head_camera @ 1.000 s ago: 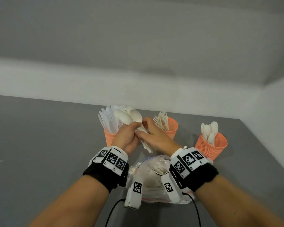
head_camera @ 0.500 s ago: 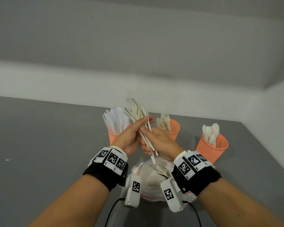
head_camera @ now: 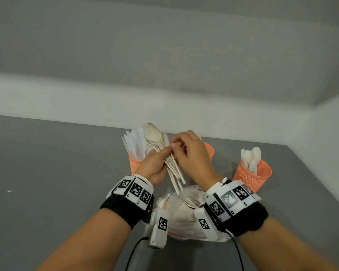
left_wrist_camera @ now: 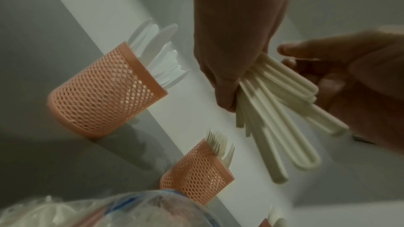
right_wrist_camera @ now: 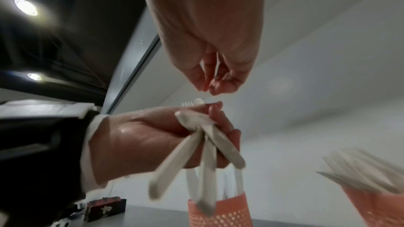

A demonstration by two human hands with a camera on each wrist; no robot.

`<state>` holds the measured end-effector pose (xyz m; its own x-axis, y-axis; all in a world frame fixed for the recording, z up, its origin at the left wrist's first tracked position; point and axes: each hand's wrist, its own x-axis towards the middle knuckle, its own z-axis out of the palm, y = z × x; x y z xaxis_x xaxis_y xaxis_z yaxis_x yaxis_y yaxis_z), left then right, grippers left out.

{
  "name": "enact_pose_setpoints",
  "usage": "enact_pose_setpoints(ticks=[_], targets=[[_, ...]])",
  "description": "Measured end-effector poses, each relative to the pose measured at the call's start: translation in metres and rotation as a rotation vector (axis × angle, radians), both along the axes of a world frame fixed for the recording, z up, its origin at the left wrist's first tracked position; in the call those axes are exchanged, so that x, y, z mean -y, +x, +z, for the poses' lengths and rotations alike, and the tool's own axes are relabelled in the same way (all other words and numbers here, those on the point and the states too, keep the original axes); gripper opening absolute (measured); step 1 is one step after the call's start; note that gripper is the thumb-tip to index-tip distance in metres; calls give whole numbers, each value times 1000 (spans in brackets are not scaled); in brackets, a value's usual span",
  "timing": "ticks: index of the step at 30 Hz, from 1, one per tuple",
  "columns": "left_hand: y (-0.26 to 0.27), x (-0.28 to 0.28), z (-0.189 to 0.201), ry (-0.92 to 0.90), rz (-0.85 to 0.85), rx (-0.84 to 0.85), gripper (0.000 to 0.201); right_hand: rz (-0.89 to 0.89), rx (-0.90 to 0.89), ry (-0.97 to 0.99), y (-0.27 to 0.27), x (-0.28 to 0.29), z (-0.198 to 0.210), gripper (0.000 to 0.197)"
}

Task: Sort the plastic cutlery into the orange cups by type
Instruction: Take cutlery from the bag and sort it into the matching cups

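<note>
My left hand [head_camera: 160, 159] grips a bundle of cream spoons and forks [head_camera: 157, 141] by the handles [left_wrist_camera: 273, 118], heads up and tilted left. My right hand [head_camera: 181, 147] hovers by the bundle's necks; in the right wrist view its loosely curled fingers [right_wrist_camera: 210, 85] hold nothing, just above the left hand [right_wrist_camera: 153, 135]. Behind stand three orange mesh cups: the left one [head_camera: 134, 165] holds white knives, the middle one [head_camera: 208, 151] forks, the right one [head_camera: 252, 177] spoons. A clear bag of mixed cutlery [head_camera: 184, 212] lies under my wrists.
The grey table [head_camera: 47, 182] ends at a white wall behind the cups and at an edge on the right, close to the spoon cup. A dark box [right_wrist_camera: 104, 210] sits far off on the table. Cables hang from the wrist cameras.
The right hand has left the handles and risen to the bundle's necks. The left hand has tilted the bundle left, in front of the knife cup.
</note>
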<state>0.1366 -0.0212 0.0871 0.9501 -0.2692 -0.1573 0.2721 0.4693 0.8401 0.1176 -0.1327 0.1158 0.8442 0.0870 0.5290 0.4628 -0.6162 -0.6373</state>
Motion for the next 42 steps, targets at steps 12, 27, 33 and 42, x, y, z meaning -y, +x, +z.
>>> enact_pose_setpoints(ticks=[12, 27, 33, 42], targets=[[-8, 3, 7, 273, -47, 206, 32, 20, -258, -49, 16, 1, 2, 36], [4, 4, 2, 78, 32, 43, 17, 50, -408, 568, 20, 13, 9, 22], [8, 4, 1, -18, 76, -14, 11, 144, -359, 289, 16, 18, 10, 13], [4, 2, 3, -75, 33, 12, 18, 102, -396, -46, 11, 23, -1, 14]])
